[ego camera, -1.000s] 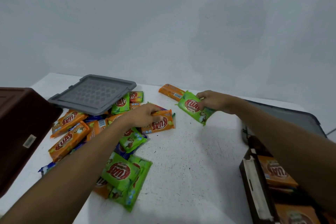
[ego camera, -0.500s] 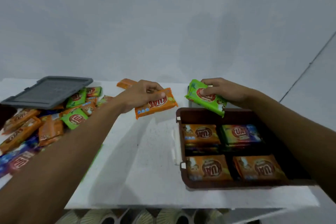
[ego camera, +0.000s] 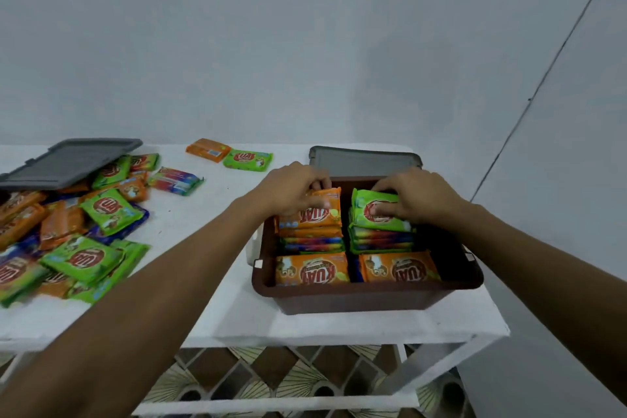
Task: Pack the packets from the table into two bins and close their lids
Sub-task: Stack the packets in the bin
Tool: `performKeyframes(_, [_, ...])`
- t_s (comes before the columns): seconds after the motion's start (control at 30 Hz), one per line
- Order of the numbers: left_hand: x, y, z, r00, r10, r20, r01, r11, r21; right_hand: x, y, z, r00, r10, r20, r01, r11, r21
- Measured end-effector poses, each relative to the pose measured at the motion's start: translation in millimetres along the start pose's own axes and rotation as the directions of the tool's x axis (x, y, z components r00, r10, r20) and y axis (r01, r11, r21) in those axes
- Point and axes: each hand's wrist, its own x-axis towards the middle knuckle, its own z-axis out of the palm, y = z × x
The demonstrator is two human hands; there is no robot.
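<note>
White tabletop [ego camera: 203, 309] set against a pale grey wall [ego camera: 305, 44], viewed from the head camera. At centre, the left hand [ego camera: 291, 192] reaches into the far-left quarter of a brown rectangular plastic bin [ego camera: 356, 293]. Its fingers curl over the far edge of an orange foil packet [ego camera: 320, 217] and the thumb lies across the printed face, so the packet is gripped. The right hand [ego camera: 419, 198] does likewise in the far-right quarter, fingers hooked over the far edge of a green foil packet [ego camera: 373, 214], thumb pressed on its red logo. Each held packet lies flat on top of a stack of multicoloured packets [ego camera: 312, 243], whose edges show beneath it. The near half of the bin holds two further orange packets [ego camera: 310, 270], side by side and face up.

The bin stands at the right end of the table, close to the near edge. Directly behind it lies a grey plastic lid [ego camera: 363, 159]; whether the two touch cannot be told. Left of the bin, at the far edge of the table, a lone orange wrapper [ego camera: 207, 149] and a lone green wrapper [ego camera: 247, 159] lie touching. Nearer the left end lies a rainbow-striped packet [ego camera: 176, 181]. At the left end is a loose pile of orange, green and blue packets [ego camera: 84, 248], with a second grey lid [ego camera: 68, 159] resting tilted on its far part. Beneath the table, its white frame [ego camera: 271, 404] and patterned floor tiles [ego camera: 258, 380] are visible.
</note>
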Motion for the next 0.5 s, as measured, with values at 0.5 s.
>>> performKeyframes(0.5, [-12.9, -1.0, 14.1, 0.989, 0.14, -0.045, -0.122, 0.951, 0.286, -0.9, 15.9, 16.2, 0.992, -0.122, 0.004, 0.117, 0.959, 0.258])
